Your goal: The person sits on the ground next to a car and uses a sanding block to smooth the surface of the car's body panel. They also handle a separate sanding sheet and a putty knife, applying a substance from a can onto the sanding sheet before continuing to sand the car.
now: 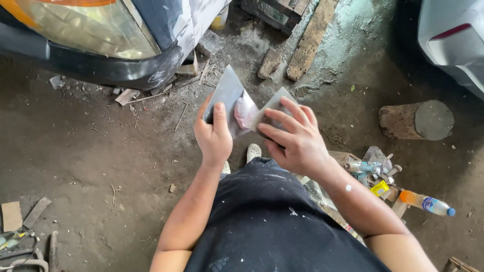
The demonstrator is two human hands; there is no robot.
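My left hand grips a flat grey metal plate, thumb on top, tilted up toward the car. A lump of pink putty sits on the plate's lower edge. My right hand holds a second grey spreader blade, pressed against the putty and the first plate. Both hands are in front of my dark, paint-flecked shirt.
A car's front bumper and headlight fill the upper left. Another vehicle's pale panel is at upper right. A log stump, wood scraps, a plastic bottle and cans lie on the dirt floor.
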